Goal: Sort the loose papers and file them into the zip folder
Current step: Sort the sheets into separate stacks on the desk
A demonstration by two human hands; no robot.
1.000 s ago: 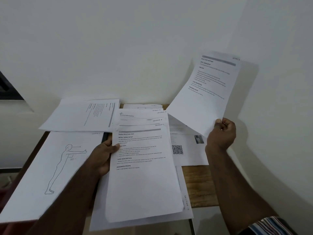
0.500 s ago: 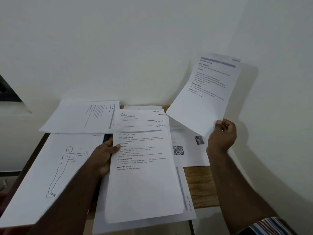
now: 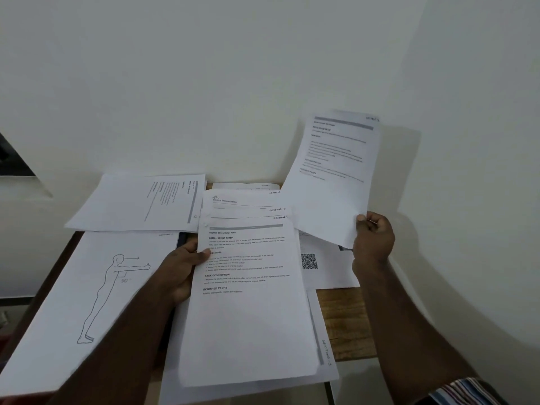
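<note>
My left hand grips the left edge of a stack of printed sheets in the middle, thumb on the top page. My right hand pinches the bottom corner of a single printed sheet, held up and tilted against the wall on the right. A sheet with a line drawing of a standing figure lies at the left. Another text sheet lies sideways at the back left. A page with a QR code lies under the raised sheet. No zip folder can be made out.
The papers cover a small wooden table pushed into a white wall corner. More sheets marked with handwritten section labels fan out behind the held stack. A dark opening shows at the far left.
The raised sheet in my right hand has come down a little and turned more upright. My left hand and its stack have stayed in place.
</note>
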